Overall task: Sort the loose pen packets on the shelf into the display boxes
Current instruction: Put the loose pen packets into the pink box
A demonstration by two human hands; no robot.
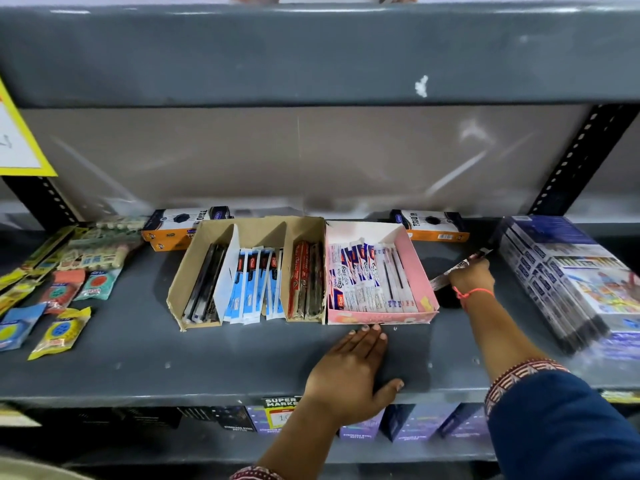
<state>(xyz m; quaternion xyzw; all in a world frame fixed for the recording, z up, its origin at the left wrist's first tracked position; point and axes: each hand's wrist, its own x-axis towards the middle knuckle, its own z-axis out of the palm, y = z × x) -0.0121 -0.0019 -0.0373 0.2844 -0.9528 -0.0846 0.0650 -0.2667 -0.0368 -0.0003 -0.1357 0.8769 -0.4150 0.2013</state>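
A brown cardboard display box with dividers holds dark pens on the left, blue-and-white packets in the middle and red packets on the right. Touching its right side, a pink display box holds white-and-blue pen packets. My left hand lies flat on the shelf, fingertips at the pink box's front edge, holding nothing. Just right of the pink box, my right hand grips a long dark pen packet that slants up to the right above the shelf.
A stack of blue-and-white packs fills the shelf's right end. Two orange-and-black boxes stand at the back. Loose small colourful packets are scattered at the left. An upper shelf overhangs, and a black slotted upright stands at right.
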